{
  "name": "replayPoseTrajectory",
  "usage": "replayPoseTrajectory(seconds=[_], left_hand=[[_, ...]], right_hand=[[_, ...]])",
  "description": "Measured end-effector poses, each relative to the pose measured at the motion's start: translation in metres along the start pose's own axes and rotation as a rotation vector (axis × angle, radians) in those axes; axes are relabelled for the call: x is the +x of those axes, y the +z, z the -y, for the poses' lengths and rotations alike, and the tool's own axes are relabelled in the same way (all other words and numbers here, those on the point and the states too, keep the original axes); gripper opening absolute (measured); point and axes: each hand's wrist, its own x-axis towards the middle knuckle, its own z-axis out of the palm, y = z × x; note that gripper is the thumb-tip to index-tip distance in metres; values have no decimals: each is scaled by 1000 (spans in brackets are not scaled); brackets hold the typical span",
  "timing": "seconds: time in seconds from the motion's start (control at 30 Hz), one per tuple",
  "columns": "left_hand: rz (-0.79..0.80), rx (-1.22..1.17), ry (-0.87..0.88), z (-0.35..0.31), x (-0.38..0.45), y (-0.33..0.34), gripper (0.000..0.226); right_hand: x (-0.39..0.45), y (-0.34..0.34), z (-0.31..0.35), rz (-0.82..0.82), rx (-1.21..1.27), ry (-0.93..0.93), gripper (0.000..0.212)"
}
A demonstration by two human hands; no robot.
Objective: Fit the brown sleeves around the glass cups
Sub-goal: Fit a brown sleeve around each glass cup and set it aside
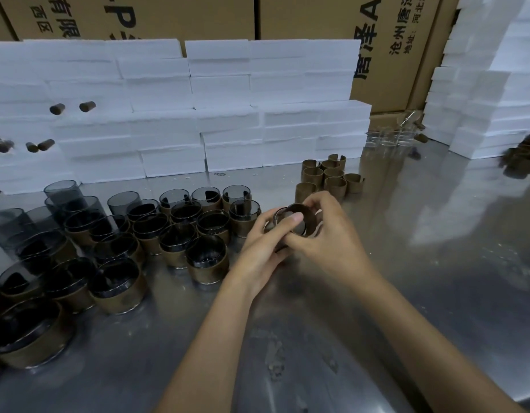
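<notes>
Both hands meet at the middle of the steel table. My left hand (262, 244) grips a glass cup (278, 217) from the left, thumb laid across its mouth. My right hand (326, 234) pinches a brown sleeve (302, 216) that sits at the cup's rim. The cup's body is mostly hidden by my fingers. Several loose brown sleeves (327, 177) stand just behind my hands. To the left stand several dark glass cups with sleeves on them (180, 234), and a few bare dark cups (64, 192) at the far left.
A wall of white foam blocks (198, 114) lines the back, with cardboard boxes (391, 55) behind it. More foam is stacked at the right (490, 99). Clear glasses (388, 138) stand at the back right. Another brown pile (522, 158) lies at the right edge.
</notes>
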Motion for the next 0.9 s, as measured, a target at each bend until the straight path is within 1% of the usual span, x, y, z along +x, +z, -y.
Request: replayPoseTrajectory(seconds=[0.03, 0.1, 0.13, 0.2, 0.23, 0.3, 0.37, 0.4, 0.53, 0.6, 0.73, 0.8, 0.87, 0.9], left_hand=[[2, -17, 1, 0, 0, -1, 81], [-6, -47, 8, -1, 1, -1, 79], [-13, -49, 12, 0, 1, 0, 76], [-22, -28, 7, 1, 2, 1, 66], [-19, -15, 1, 1, 2, 2, 62], [-9, 4, -9, 2, 2, 2, 55], [-13, 12, -18, 2, 2, 0, 46], [-21, 12, -23, 2, 3, 0, 43], [-46, 21, -36, 0, 5, -1, 36], [-40, 25, -43, 0, 6, -1, 33], [-16, 21, -41, 0, 5, -3, 34], [13, 24, -38, 1, 4, -3, 34], [36, 55, -34, 4, 3, -2, 34], [41, 73, -30, 4, 3, -1, 35]], right_hand=[[0, -3, 0, 59, 13, 26, 47], [3, -13, -1, 175, 153, 135, 50], [6, -18, -1, 186, 235, 200, 46], [17, -22, 0, 112, 310, 299, 38], [23, -19, -1, 89, 327, 346, 39], [34, -8, -2, 147, 327, 447, 48], [37, 9, -4, 225, 346, 489, 59], [38, 14, -6, 222, 360, 495, 60], [41, 18, -11, 134, 390, 487, 55], [43, 18, -12, 119, 413, 482, 57], [43, 19, -16, 94, 421, 498, 64], [42, 22, -20, 23, 407, 509, 67], [40, 25, -24, -95, 404, 515, 65], [39, 26, -27, -119, 419, 521, 64]])
